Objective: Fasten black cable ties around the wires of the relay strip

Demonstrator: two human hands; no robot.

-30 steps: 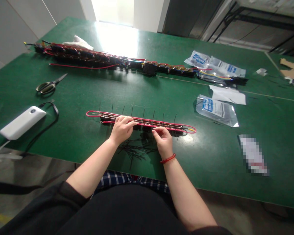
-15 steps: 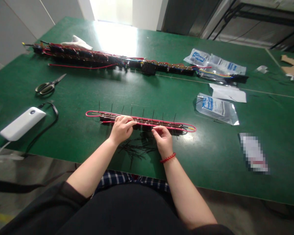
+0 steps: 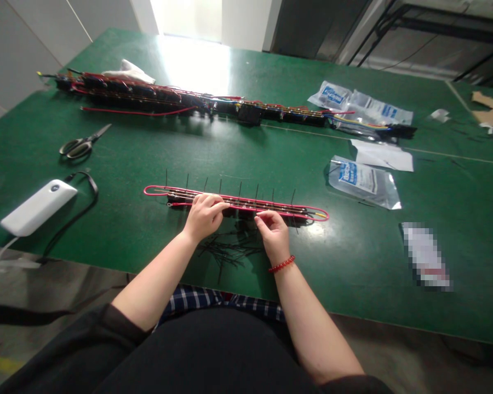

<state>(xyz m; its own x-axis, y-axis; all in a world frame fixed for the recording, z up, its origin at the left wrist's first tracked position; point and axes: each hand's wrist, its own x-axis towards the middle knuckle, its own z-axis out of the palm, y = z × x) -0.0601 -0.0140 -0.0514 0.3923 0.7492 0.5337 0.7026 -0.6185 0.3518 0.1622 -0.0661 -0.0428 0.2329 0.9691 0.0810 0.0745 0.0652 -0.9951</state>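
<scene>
A long wire harness lies across the table in front of me, with a red wire looped round both ends of its black body. Thin black cable ties stick up along its far side. My left hand is closed over the harness left of its middle, fingers curled on it. At the near edge, right of the middle, my right hand makes a pinch with thumb and forefinger; what sits between the fingertips is too small to tell. Loose cable ties lie in a pile between my forearms.
Larger wire harnesses stretch along the back of the green table. To the left are scissors and a white power bank with a cable. Plastic bags, a paper sheet and a blurred-out object lie at right.
</scene>
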